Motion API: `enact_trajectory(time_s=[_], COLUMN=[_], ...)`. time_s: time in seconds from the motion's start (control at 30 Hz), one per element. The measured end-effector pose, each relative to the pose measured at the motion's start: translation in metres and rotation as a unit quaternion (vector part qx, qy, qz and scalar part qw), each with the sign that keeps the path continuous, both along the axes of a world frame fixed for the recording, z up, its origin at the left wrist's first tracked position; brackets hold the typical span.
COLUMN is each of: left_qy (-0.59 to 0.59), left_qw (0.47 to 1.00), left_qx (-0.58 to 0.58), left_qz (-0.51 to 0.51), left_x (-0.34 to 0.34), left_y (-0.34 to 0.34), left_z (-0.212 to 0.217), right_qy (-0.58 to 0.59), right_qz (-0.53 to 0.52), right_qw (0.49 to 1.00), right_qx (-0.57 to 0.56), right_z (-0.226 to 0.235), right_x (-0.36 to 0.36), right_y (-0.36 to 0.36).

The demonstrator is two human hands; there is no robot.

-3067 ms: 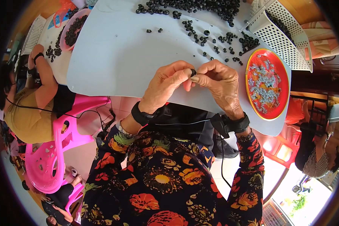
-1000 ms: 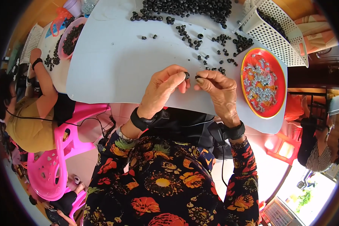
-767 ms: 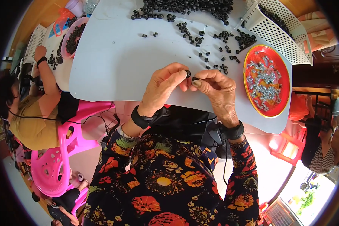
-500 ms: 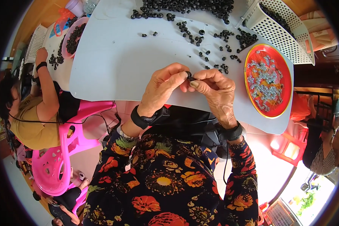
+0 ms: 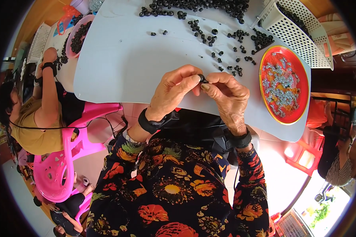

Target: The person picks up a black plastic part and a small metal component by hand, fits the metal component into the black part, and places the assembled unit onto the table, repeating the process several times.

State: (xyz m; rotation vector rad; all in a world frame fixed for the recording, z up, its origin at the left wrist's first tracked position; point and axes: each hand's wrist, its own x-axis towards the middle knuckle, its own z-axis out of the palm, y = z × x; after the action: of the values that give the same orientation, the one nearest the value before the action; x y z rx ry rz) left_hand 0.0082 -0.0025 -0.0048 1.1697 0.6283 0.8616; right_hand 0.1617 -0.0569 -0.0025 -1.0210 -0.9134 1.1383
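Observation:
Over the near edge of the pale grey table [image 5: 118,71], my two hands meet fingertip to fingertip. Between thumb and forefinger, my left hand [image 5: 174,89] pinches a small black round part [image 5: 202,78]. My right hand [image 5: 230,94] has its thumb and fingers closed at the other side of this part; its fingertips hide whatever else may be there. Loose small black pieces [image 5: 238,35] lie scattered beyond my hands. To the right stands a red round tray [image 5: 305,85] with a yellow rim, holding many small shiny silvery metal pieces [image 5: 281,85].
A heap of black round parts [image 5: 197,4] covers the far side. A white perforated basket [image 5: 292,29] with black pieces stands at the far right. On the left, a person [image 5: 37,122] sits in a pink chair [image 5: 77,154] beside a pink bowl [image 5: 70,49] of black parts.
My hands stay together, with the black part turned slightly and showing more between the fingertips. The view has shifted a little. At left, the other person's hand has moved slightly.

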Motion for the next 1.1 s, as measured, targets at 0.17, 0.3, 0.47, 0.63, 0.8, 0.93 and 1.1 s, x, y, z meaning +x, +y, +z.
enact_trajectory(time_s=[0.17,0.3,0.47,0.63,0.8,0.93,1.1], left_qy=[0.033,0.039,0.037,0.041,0.077,0.088,0.007], left_qw=[0.999,0.998,0.998,0.997,0.992,0.992,0.997], left_qx=[0.01,0.042,0.048,0.06,0.098,0.091,-0.005], left_qz=[-0.001,0.001,0.004,0.006,0.018,-0.007,-0.077], left_x=[-0.003,-0.001,-0.001,-0.001,-0.001,-0.004,-0.004], left_y=[0.0,-0.001,-0.002,-0.003,-0.003,0.001,0.005], left_z=[-0.001,-0.002,0.0,-0.001,0.003,0.0,-0.003], right_qy=[-0.05,-0.051,-0.044,-0.04,-0.04,-0.024,0.044], right_qz=[-0.003,0.001,0.012,0.018,0.024,0.033,0.054], right_qw=[0.999,0.999,0.998,0.998,0.998,0.999,0.997], right_qx=[0.015,0.019,0.03,0.036,0.051,0.03,0.021], right_z=[0.0,0.001,-0.001,-0.004,-0.01,-0.007,0.007], right_x=[0.001,0.0,0.0,0.001,0.004,0.003,0.001], right_y=[-0.001,-0.002,-0.002,-0.001,0.0,0.0,0.004])
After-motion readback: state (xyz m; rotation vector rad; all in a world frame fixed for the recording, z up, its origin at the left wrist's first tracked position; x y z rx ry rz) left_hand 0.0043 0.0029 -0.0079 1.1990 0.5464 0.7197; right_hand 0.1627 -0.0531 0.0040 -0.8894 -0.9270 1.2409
